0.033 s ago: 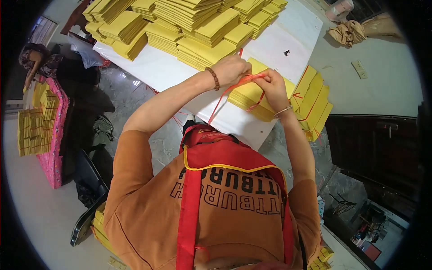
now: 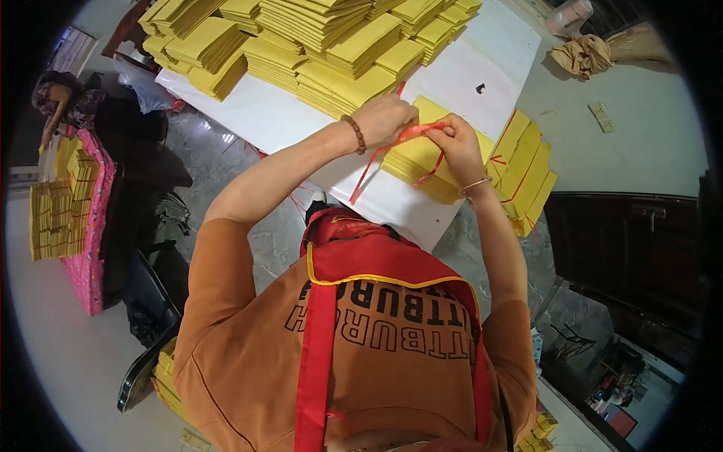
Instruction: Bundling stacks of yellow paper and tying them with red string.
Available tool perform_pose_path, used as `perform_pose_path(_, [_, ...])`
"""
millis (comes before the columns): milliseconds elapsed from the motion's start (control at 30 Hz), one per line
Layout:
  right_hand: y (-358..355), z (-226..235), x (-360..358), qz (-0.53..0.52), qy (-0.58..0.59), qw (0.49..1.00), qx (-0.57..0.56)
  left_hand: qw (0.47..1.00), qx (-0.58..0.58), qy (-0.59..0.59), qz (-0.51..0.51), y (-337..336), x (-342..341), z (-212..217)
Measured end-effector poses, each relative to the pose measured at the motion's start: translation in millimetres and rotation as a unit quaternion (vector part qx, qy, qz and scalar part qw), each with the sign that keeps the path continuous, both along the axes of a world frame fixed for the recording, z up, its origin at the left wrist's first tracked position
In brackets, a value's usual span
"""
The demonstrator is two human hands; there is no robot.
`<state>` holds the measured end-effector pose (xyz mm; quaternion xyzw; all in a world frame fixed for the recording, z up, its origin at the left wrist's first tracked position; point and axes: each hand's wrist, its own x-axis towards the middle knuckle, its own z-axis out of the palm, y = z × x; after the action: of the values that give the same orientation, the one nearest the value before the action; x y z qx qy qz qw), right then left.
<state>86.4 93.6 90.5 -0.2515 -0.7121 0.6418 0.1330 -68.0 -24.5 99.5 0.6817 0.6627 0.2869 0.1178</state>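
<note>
A stack of yellow paper pieces (image 2: 410, 162) lies on the white table in front of me, with a red plastic string (image 2: 431, 172) wrapped around it. Over the top of this stack, my left hand (image 2: 385, 120) has its fingers closed on the red string. My right hand (image 2: 461, 151) pinches the same string between thumb and fingers, close beside the left. A short red length stretches between the two hands, and a loose tail hangs to the left of the stack. Whether a knot is formed there cannot be seen.
Many yellow paper stacks (image 2: 331, 53) cover the far left of the white table (image 2: 497, 60). Tied yellow bundles (image 2: 523, 166) stand beyond its right edge. Further left, another person (image 2: 64, 98) is near a pink-covered table (image 2: 96, 226) with bundles. A black chair (image 2: 147, 331) is behind me at left.
The string's loose tail and my left hand have shifted very slightly. Everything else looks the same.
</note>
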Motion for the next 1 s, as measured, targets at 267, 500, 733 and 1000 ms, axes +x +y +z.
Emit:
perform_pose_path(267, [14.0,-2.2,-0.3,0.068,0.007,0.997,-0.035,0.98,-0.065,-0.187,0.034,-4.7,12.2,-2.3])
perform_pose_path(500, [15.8,3.4,-3.5,0.076,-0.034,0.986,0.148,0.998,0.042,-0.042,0.023,13.2,6.0,-18.3])
perform_pose_path(733, [-10.8,6.9,-13.3,-0.03,0.045,0.85,0.523,0.996,0.038,-0.017,0.08,19.0,9.8,-22.2])
perform_pose_path(1000, [-10.4,4.4,-8.5,-0.054,0.075,0.89,0.447,0.911,-0.129,-0.391,-0.018,28.7,-13.1,-19.8])
